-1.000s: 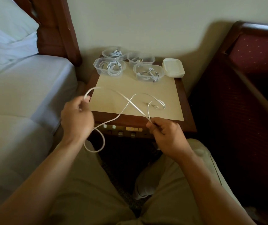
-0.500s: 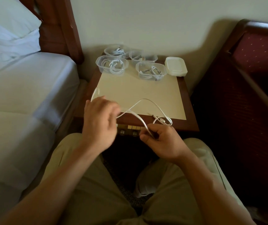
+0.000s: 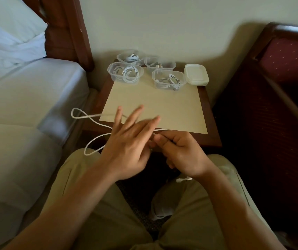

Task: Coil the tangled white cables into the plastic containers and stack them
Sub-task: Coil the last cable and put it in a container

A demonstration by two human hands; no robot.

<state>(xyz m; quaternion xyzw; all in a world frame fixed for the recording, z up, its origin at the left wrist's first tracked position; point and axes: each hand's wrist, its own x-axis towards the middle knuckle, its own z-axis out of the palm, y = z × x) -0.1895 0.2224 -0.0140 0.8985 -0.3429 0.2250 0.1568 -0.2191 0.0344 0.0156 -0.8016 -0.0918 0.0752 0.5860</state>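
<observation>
A loose white cable [image 3: 97,123] loops out to the left of my hands, over the gap between the bed and the nightstand. My right hand [image 3: 182,152] is closed on the cable near the nightstand's front edge. My left hand [image 3: 128,141] is right beside it with fingers spread and blurred, the cable running under its palm; whether it grips the cable I cannot tell. Several clear plastic containers, such as one at the left [image 3: 125,73] and one at the right [image 3: 169,80], stand at the back of the nightstand, each with a coiled white cable inside.
A stack of white lids [image 3: 196,74] sits at the nightstand's back right corner. A beige sheet [image 3: 162,109] covers the nightstand top. A bed [image 3: 27,105] is to the left, and a dark red upholstered headboard [image 3: 279,69] is to the right. My knees are below the hands.
My left hand swung from the left side over to my right hand and spread its fingers. The cable's loop now trails left off the nightstand instead of lying across it.
</observation>
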